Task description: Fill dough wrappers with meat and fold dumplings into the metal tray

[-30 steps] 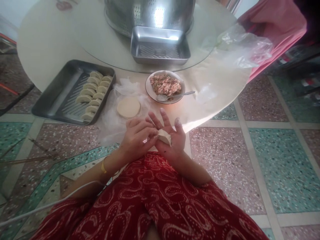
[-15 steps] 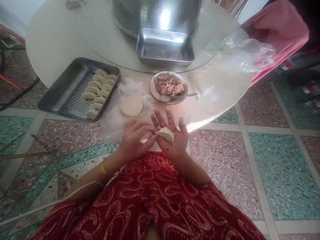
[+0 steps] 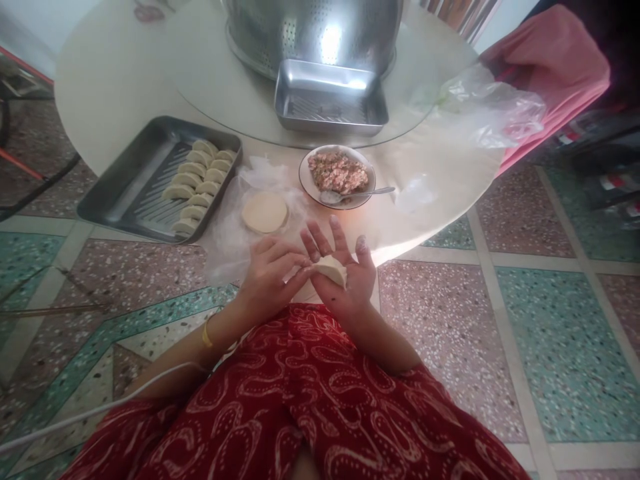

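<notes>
A pale, half-moon dumpling [image 3: 332,270] lies across the palm and finger bases of my right hand [image 3: 356,285]. That hand is palm up, its fingers spread and a white, floury smear on one fingertip. From the left, my left hand [image 3: 270,272] pinches the dumpling's near tip between thumb and fingers. Just beyond the left hand, a stack of round dumpling wrappers [image 3: 265,212] sits on a crumpled plastic bag [image 3: 225,240]. Past my right fingers stands a bowl [image 3: 303,190] of minced filling [image 3: 339,171], with a spoon [image 3: 367,193] resting in it.
To the left, a dark metal tray [image 3: 120,180] holds two rows of dumplings [image 3: 189,180]. Farther back, a smaller metal pan [image 3: 330,123] leans near a large perforated steel colander [image 3: 310,33] on the glass turntable. A clear plastic bag [image 3: 493,107] lies at the right edge of the round table.
Both hands stay nearly in place, the left still pinching the dumpling's tip over the open right palm. The whole view has shifted very slightly.
</notes>
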A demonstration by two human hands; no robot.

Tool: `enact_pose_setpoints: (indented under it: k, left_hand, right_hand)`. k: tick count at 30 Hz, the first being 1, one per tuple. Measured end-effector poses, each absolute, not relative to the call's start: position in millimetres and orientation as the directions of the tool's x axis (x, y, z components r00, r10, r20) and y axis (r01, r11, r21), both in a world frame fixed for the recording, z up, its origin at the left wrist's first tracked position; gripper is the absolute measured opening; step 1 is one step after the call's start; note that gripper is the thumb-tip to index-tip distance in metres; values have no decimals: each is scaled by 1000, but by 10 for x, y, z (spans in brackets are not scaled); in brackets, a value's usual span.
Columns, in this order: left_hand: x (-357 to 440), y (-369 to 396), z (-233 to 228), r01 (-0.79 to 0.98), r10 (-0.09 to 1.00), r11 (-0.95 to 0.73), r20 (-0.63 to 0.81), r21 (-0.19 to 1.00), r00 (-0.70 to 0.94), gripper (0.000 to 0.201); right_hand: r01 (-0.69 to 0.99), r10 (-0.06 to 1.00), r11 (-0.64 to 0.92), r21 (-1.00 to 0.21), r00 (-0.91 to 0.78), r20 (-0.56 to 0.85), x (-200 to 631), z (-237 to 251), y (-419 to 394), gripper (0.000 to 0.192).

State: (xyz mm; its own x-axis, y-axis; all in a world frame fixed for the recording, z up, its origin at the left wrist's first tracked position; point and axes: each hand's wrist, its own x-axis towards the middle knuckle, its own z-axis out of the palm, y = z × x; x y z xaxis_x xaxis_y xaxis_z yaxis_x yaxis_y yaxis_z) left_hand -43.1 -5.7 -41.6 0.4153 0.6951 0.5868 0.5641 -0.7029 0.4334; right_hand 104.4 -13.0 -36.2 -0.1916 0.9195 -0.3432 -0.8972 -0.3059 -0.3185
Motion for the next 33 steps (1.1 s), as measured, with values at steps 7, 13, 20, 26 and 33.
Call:
enact_pose_setpoints:
  k: [7, 13, 20, 26, 33]
  left_hand:
    - [-398, -57, -419, 568, 679, -713, 606, 410, 415, 7]
    - [-394, -75, -411, 579, 613, -750, 665, 320, 427, 5]
    - [-385, -62, -458, 604, 561, -762, 701, 231, 440, 9]
    - [-386, -61, -444, 576, 588, -768, 664, 281, 461, 19]
    - [-391, 15, -369, 477, 602, -793, 611, 379, 515, 10]
  right_hand:
    - [-894, 915, -331, -302, -227, -332, 1039, -380, -135, 47]
    - [-894, 923, -319, -313, -217, -318, 1037, -398, -131, 45]
    - [-892, 923, -336, -304, -247, -295, 1056, -447, -128, 46]
    - [-883, 919, -344, -321, -246, -307, 1063, -426, -126, 45]
    - [-864, 890, -405, -299, -298, -344, 1064, -393, -132, 45]
